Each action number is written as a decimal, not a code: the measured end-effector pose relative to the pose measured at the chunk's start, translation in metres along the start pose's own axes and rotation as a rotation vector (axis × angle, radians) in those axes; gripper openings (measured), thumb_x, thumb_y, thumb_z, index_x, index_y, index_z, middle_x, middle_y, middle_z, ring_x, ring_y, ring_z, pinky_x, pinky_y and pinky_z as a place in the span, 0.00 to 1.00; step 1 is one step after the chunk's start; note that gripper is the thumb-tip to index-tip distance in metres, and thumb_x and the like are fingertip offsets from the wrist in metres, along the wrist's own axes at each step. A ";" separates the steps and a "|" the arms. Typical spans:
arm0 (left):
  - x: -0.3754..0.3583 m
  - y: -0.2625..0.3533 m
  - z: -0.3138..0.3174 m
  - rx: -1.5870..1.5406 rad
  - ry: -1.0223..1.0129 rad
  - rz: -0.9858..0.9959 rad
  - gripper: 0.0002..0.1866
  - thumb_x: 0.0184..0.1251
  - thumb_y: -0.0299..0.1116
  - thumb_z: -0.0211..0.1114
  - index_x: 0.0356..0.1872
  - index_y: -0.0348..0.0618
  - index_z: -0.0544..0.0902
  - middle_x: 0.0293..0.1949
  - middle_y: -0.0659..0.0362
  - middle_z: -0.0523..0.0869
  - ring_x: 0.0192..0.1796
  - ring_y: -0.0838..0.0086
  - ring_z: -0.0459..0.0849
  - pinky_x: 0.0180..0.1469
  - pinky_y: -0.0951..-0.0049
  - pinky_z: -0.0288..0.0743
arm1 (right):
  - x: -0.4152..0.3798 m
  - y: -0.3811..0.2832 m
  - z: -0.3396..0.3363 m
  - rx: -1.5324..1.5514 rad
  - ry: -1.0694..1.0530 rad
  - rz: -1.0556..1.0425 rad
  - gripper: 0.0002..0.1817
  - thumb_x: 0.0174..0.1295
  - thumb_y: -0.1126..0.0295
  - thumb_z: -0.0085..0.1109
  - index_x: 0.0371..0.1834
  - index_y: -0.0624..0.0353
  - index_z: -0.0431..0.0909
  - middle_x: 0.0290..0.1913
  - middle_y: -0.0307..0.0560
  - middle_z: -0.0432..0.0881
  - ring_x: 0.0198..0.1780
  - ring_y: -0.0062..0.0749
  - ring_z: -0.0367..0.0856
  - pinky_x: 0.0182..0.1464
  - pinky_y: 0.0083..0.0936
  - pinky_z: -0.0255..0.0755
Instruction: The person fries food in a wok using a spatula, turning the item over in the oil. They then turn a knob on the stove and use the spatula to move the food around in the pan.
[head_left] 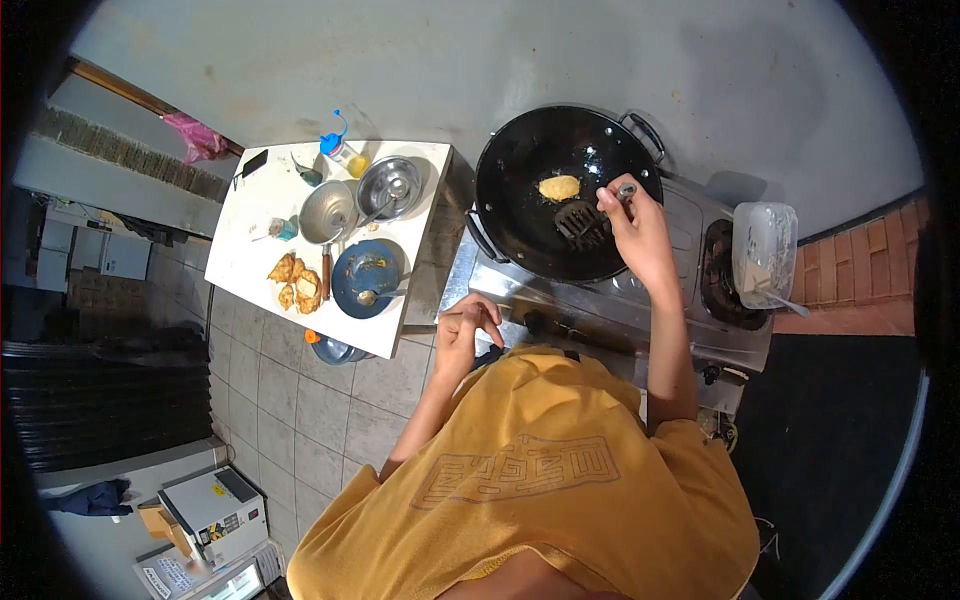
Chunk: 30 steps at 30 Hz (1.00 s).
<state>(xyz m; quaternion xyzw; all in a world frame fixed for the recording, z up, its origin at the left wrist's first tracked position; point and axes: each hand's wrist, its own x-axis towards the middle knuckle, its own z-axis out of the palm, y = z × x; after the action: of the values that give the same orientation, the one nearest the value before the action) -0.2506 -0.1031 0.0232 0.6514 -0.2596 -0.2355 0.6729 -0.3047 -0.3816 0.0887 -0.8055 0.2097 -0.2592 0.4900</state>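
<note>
A black wok [520, 205] sits on a steel gas stove [610, 310], with one golden piece of food [559, 187] frying near its middle. My right hand [635, 228] is closed on the handle of a slotted spatula [583, 224], whose blade rests in the wok just below the food. My left hand [465, 325] hangs loosely curled over the stove's front left corner, holding nothing, near a burner knob.
To the left stands a small white table [250, 250] with fried pieces [296, 283], a blue plate with a spoon [368, 278], steel bowls [389, 186] and a bottle [342, 152]. A plastic container [764, 250] rests on the stove's right burner. Tiled floor lies below.
</note>
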 end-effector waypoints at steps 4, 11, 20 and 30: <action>0.000 0.000 0.001 0.027 -0.014 0.025 0.27 0.77 0.39 0.41 0.22 0.31 0.78 0.30 0.54 0.81 0.23 0.71 0.83 0.38 0.72 0.72 | -0.002 0.002 -0.001 -0.002 0.002 0.016 0.14 0.70 0.63 0.56 0.34 0.64 0.71 0.20 0.41 0.65 0.24 0.21 0.60 0.29 0.25 0.60; 0.001 0.006 0.003 0.001 0.002 -0.014 0.27 0.76 0.39 0.41 0.20 0.31 0.78 0.29 0.54 0.81 0.24 0.71 0.83 0.38 0.73 0.72 | -0.001 -0.001 -0.005 0.012 -0.004 0.070 0.14 0.70 0.62 0.56 0.34 0.64 0.72 0.20 0.42 0.68 0.25 0.21 0.62 0.29 0.24 0.61; 0.000 0.005 0.003 -0.001 0.008 -0.035 0.27 0.76 0.39 0.41 0.21 0.31 0.78 0.30 0.54 0.81 0.24 0.71 0.83 0.38 0.73 0.72 | 0.002 0.018 0.004 0.042 0.003 0.066 0.15 0.70 0.62 0.55 0.33 0.64 0.72 0.22 0.41 0.72 0.25 0.20 0.64 0.30 0.23 0.62; -0.001 -0.002 -0.002 0.022 0.004 0.004 0.26 0.76 0.39 0.41 0.22 0.30 0.78 0.31 0.53 0.80 0.23 0.70 0.84 0.37 0.74 0.72 | 0.012 0.022 0.004 0.137 0.047 0.028 0.13 0.71 0.63 0.55 0.34 0.62 0.72 0.23 0.35 0.74 0.25 0.14 0.65 0.30 0.18 0.62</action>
<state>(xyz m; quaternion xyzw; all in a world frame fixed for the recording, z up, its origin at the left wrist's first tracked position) -0.2504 -0.1011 0.0215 0.6588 -0.2621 -0.2300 0.6667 -0.2947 -0.3952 0.0697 -0.7608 0.2143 -0.2848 0.5423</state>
